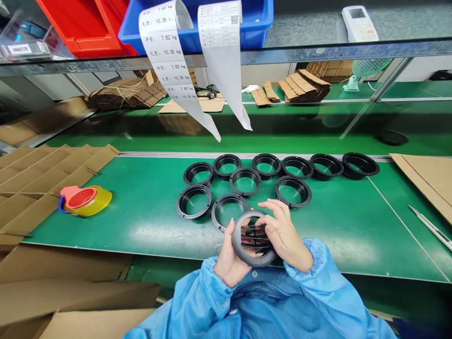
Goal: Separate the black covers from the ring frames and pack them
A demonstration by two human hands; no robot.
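Close to my body, above the table's front edge, is a round black air vent [253, 238] with a thick outer ring and several curved slats across its opening. My left hand [231, 259] is closed around the vent's left side, thumb on the rim. From the right, my right hand [284, 235] grips it, with fingertips at the slats and upper opening and other fingers raised. Just beyond the hands, a black ring [217, 217] lies partly hidden behind the vent. More black rings stand in loose rows behind, among them one ring [308, 200] just past my right hand.
At left lie cardboard dividers [63, 169] and a yellow-and-red tape dispenser [100, 200]. On the right are a utility knife [432, 227] and a cardboard sheet [429, 181]. Label strips [226, 70] hang from a blue bin [257, 30] on the overhead shelf.
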